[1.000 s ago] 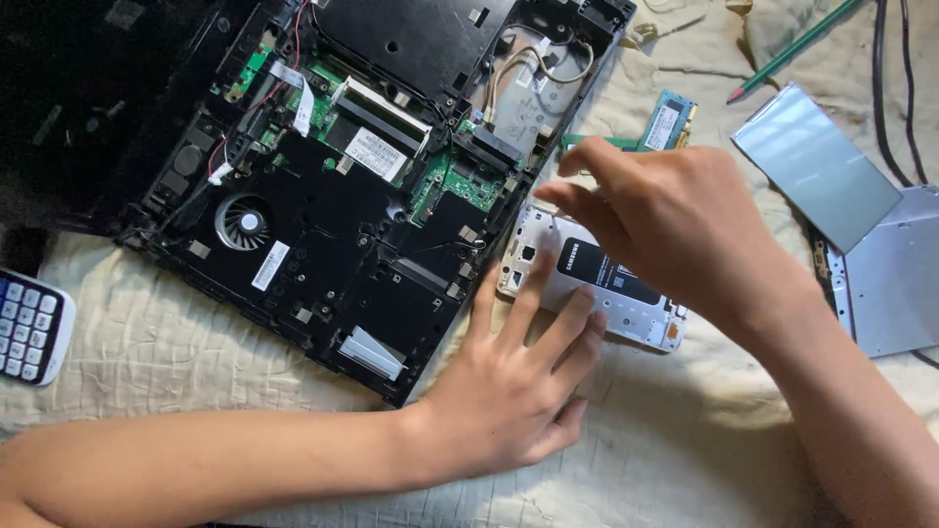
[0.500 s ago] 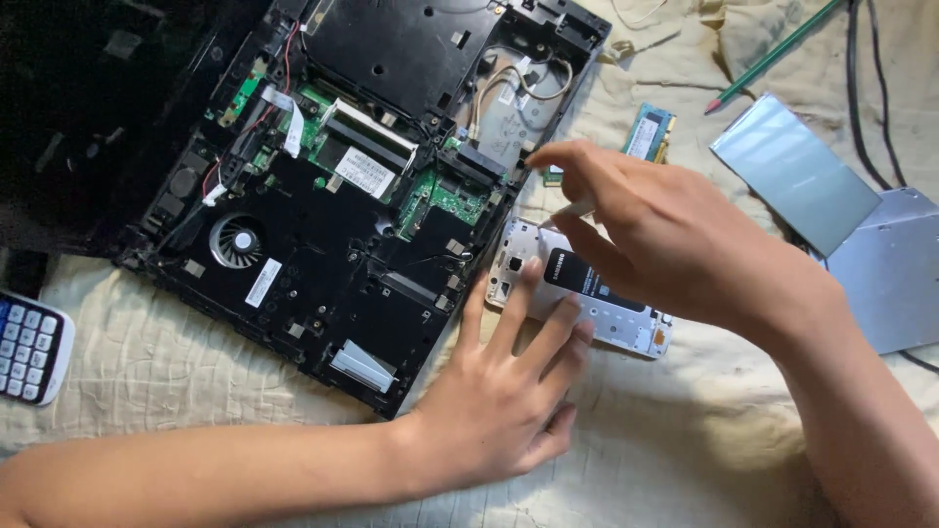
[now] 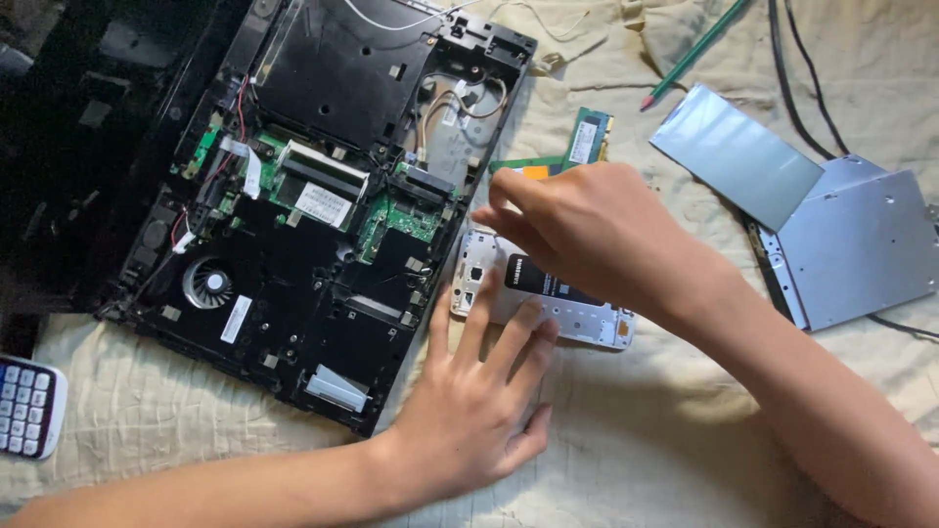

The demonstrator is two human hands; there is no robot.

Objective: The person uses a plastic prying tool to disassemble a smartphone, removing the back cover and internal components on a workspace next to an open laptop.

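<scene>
At 8 o'clock in the frame, the corner of a white calculator (image 3: 29, 406) is seen on the pale cloth (image 3: 636, 460). From 9 to 12 o'clock, an opened laptop base (image 3: 323, 88) is laid out, its round fan (image 3: 207, 284) and green circuit boards exposed.

At 6 o'clock, the left hand (image 3: 469, 411) is laid flat with its fingers spread, and 3 fingertips are pressed on the near edge of the phone (image 3: 587, 318). The phone is placed at the centre of the frame, just beside the laptop's right-hand corner, lying on the cloth with its back cover off. It is a white frame with a dark battery set into it and small openings at its left end, and its middle is partly hidden.

Above it, the right hand (image 3: 587, 230) is held with thumb and forefinger drawn together over the phone's left end. Whether anything is pinched between them cannot be told.

The step in hand is judged to be work on the phone's open back while it is steadied from below. A fine, light grip at that end is called for next, with the frame kept pinned.

At 1 o'clock, 2 green memory modules (image 3: 590, 135) are seen, then a green pencil (image 3: 696, 51). At 2 to 3 o'clock, a silver plate (image 3: 736, 154) is leaned on a grey optical drive (image 3: 861, 244), with black cables (image 3: 794, 88) run behind.
</scene>
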